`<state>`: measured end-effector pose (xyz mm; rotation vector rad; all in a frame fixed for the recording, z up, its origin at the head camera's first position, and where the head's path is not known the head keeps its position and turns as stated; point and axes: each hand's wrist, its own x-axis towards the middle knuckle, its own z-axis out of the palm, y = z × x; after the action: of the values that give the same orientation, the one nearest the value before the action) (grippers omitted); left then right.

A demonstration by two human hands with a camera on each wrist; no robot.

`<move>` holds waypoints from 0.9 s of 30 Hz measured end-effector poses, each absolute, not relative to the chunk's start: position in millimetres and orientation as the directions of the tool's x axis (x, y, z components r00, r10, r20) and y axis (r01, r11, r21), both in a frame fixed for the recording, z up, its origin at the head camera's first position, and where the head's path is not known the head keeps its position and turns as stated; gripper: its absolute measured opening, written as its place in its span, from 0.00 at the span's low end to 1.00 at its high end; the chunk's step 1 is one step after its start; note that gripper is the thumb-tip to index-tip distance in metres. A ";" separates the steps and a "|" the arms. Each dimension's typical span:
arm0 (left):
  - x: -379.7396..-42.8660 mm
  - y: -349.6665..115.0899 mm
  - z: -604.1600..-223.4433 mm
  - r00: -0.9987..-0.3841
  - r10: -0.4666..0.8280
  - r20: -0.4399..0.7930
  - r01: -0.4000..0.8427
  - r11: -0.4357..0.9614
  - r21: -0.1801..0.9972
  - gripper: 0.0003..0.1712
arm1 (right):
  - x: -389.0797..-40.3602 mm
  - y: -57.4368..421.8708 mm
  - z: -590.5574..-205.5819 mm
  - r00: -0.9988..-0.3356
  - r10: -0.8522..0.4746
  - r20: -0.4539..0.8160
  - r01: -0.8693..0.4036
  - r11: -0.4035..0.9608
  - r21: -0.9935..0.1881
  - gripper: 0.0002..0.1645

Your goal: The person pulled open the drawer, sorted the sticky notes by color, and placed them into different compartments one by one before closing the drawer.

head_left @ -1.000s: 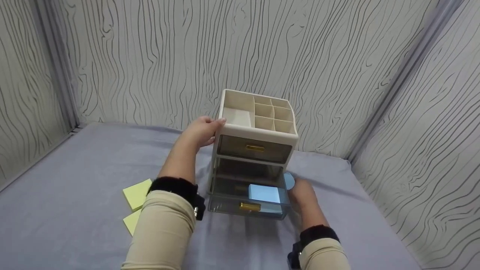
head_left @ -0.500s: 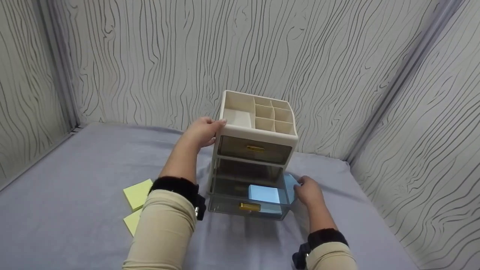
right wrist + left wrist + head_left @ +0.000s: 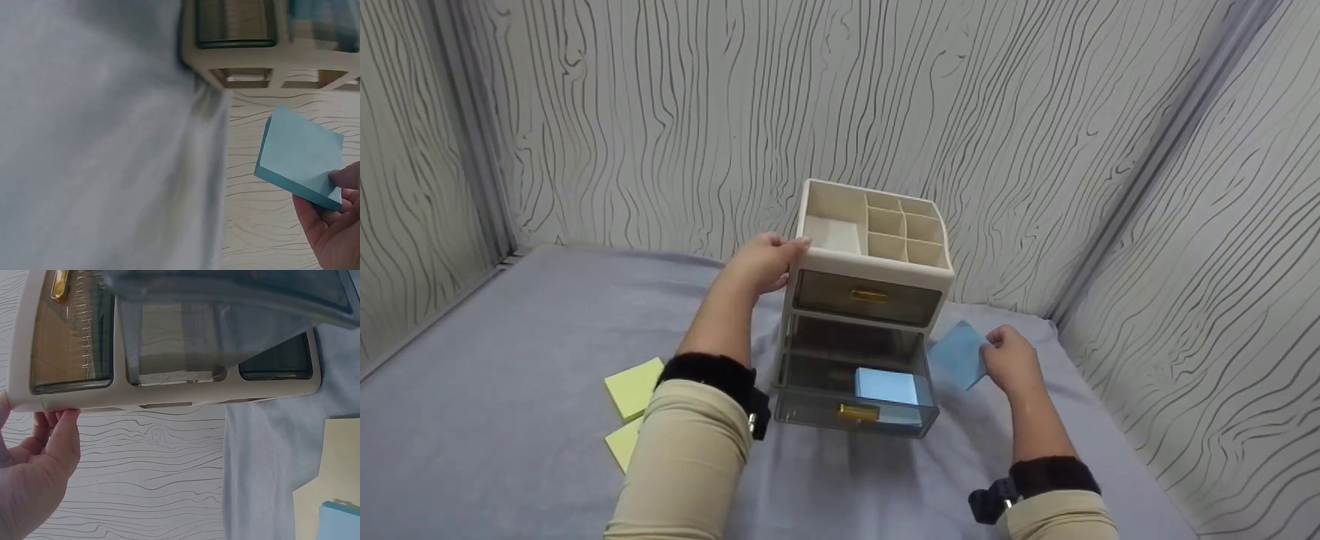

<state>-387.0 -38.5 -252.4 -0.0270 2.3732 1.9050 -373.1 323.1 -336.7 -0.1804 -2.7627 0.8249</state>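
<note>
A cream desktop drawer organizer (image 3: 877,262) stands in the middle of the head view. Its middle smoky drawer (image 3: 817,409) is pulled out, with a blue sticky note pad (image 3: 885,385) lying in it on the right side. My left hand (image 3: 765,262) grips the organizer's upper left front edge; in the left wrist view the thumb and fingers (image 3: 64,439) meet that edge. To the right of the organizer and apart from it, my right hand (image 3: 1012,360) pinches another blue sticky note pad (image 3: 301,154) by one corner, thumb on its face. The pad is held tilted in the air.
Two yellow sticky note pads (image 3: 634,390) lie on the grey cloth at left, partly behind my left forearm. Another blue pad (image 3: 340,520) shows there in the left wrist view. Wood-patterned walls (image 3: 660,112) enclose the back and sides. The organizer's top has several compartments.
My right hand has carried the blue sticky note pad rightward, away from the organizer's side, so more of the pad shows. My left hand and the open drawer stay as they were.
</note>
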 end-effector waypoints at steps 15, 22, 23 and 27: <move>-386.7 -39.3 -251.6 -0.995 0.054 -0.082 -0.068 0.220 0.973 0.28 | -323.0 282.6 -246.6 -0.972 -0.150 0.183 -0.197 0.941 -0.276 0.08; -387.2 -39.2 -252.5 -0.996 0.050 -0.075 -0.061 0.238 0.969 0.27 | -307.1 252.2 -231.3 -0.948 -0.216 0.235 -0.270 0.935 -0.230 0.05; -387.5 -39.4 -252.9 -0.996 0.050 -0.075 -0.061 0.238 0.969 0.27 | -306.1 246.7 -231.5 -0.940 -0.232 0.251 -0.292 0.927 -0.236 0.04; -387.9 -39.7 -253.6 -0.996 0.049 -0.075 -0.061 0.232 0.971 0.28 | -304.7 223.2 -236.0 -0.910 -0.273 0.312 -0.361 0.891 -0.275 0.02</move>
<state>-387.9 -39.7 -253.6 -0.0121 2.3948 1.8929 -304.7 223.2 -236.0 0.4772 -2.7929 0.4803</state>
